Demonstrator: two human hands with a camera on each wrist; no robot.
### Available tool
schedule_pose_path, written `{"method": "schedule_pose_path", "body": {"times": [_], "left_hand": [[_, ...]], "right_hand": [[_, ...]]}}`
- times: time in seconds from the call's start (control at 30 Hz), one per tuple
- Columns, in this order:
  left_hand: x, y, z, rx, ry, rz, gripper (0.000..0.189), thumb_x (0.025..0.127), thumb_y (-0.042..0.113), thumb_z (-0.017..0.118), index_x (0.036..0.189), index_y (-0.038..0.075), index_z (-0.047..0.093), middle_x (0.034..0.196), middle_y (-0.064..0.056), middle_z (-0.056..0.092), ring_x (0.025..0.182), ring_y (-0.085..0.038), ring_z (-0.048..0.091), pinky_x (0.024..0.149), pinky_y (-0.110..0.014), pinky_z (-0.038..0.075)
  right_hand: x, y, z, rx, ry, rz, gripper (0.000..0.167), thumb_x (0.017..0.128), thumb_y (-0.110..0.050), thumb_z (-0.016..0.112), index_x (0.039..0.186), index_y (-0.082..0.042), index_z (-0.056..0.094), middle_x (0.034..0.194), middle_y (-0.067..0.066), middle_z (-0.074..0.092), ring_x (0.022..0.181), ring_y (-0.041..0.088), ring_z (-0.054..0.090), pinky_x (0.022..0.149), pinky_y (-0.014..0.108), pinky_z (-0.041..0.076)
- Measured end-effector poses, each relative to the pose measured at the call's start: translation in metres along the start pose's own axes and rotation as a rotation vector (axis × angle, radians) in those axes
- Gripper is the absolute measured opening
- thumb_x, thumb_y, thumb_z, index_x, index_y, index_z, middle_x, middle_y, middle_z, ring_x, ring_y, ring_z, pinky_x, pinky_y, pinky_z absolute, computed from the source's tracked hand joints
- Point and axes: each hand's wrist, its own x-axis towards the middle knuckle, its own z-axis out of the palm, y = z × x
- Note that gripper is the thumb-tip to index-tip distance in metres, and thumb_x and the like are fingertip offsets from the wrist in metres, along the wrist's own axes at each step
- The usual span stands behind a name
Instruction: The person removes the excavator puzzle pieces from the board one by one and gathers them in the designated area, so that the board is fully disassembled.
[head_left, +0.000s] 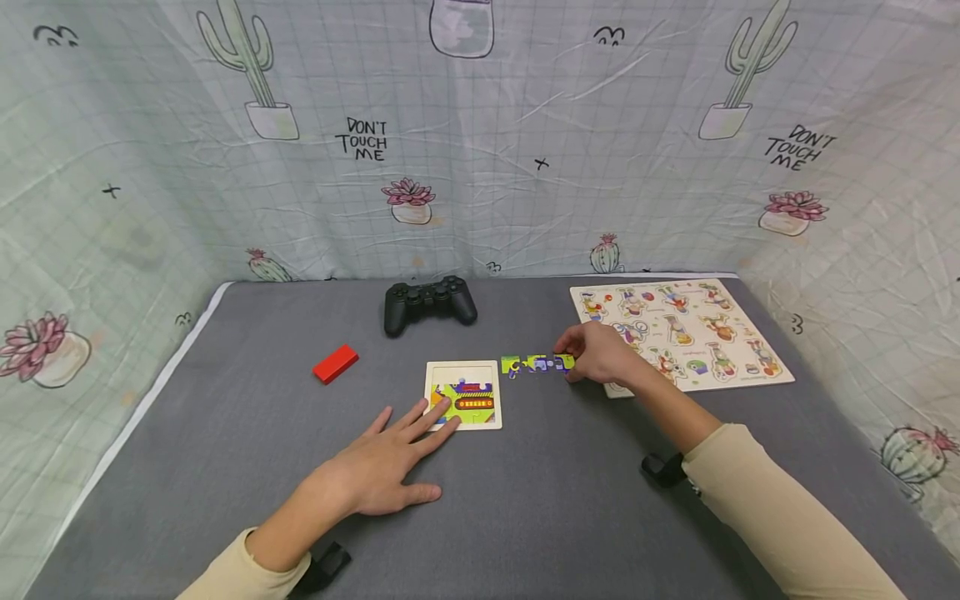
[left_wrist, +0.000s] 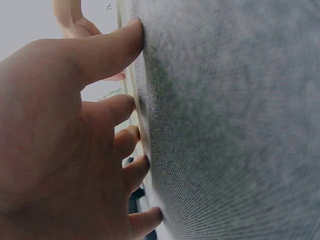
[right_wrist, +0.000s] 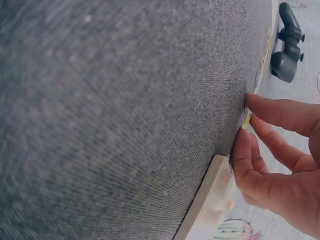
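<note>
A small square puzzle tray lies mid-table, its lower part filled with pieces showing an orange-and-red digger-like picture on green. My left hand is spread flat, its fingertips on the tray's lower left and the table beside it. To the tray's right, loose jigsaw pieces in green and purple lie in a row. At the row's right end, my right hand pinches a puzzle piece between thumb and fingers. The right wrist view shows that piece's yellow-green edge close to the cloth, partly hidden by the fingers.
A larger wooden picture board lies at the back right, partly under the right hand and forearm. Toward the back stands a black game controller. A red block lies left of the tray. Patterned cloth walls surround the grey table.
</note>
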Motion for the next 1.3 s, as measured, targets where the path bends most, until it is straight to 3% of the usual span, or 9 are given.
{"method": "schedule_pose_path", "body": {"times": [0.27, 0.53, 0.87, 1.3], "left_hand": [[0.001, 0.0, 0.001, 0.02, -0.005, -0.003, 0.086, 0.098, 0.054, 0.066, 0.168, 0.028, 0.023, 0.177, 0.003, 0.007, 0.164, -0.029, 0.009, 0.127, -0.067, 0.011], [0.003, 0.002, 0.001, 0.058, 0.004, 0.012, 0.087, 0.098, 0.055, 0.066, 0.168, 0.026, 0.023, 0.177, 0.001, 0.007, 0.164, -0.03, 0.01, 0.126, -0.068, 0.014], [0.002, 0.002, 0.001, 0.071, 0.014, 0.018, 0.086, 0.098, 0.054, 0.066, 0.168, 0.024, 0.025, 0.177, 0.0, 0.007, 0.163, -0.031, 0.012, 0.126, -0.066, 0.016], [-0.008, 0.004, 0.0, 0.116, 0.014, 0.042, 0.082, 0.1, 0.049, 0.067, 0.166, 0.018, 0.031, 0.176, -0.003, 0.015, 0.162, -0.027, 0.019, 0.128, -0.059, 0.019]], "right_hand": [[-0.003, -0.002, -0.001, 0.027, 0.012, -0.016, 0.048, 0.075, -0.001, 0.088, 0.121, -0.002, 0.073, 0.116, 0.018, 0.07, 0.106, 0.032, 0.067, 0.094, 0.047, 0.055], [-0.009, -0.011, 0.0, -0.027, 0.064, -0.061, 0.044, 0.078, -0.005, 0.086, 0.12, -0.003, 0.073, 0.113, 0.017, 0.073, 0.105, 0.033, 0.068, 0.093, 0.051, 0.054], [-0.01, -0.016, 0.003, 0.017, 0.079, -0.064, 0.042, 0.081, -0.006, 0.084, 0.121, -0.003, 0.073, 0.115, 0.02, 0.071, 0.107, 0.035, 0.067, 0.092, 0.05, 0.054], [-0.001, -0.056, 0.025, 0.041, 0.023, -0.178, 0.037, 0.085, -0.011, 0.083, 0.12, -0.004, 0.075, 0.115, 0.016, 0.072, 0.103, 0.029, 0.068, 0.087, 0.042, 0.055]]}}
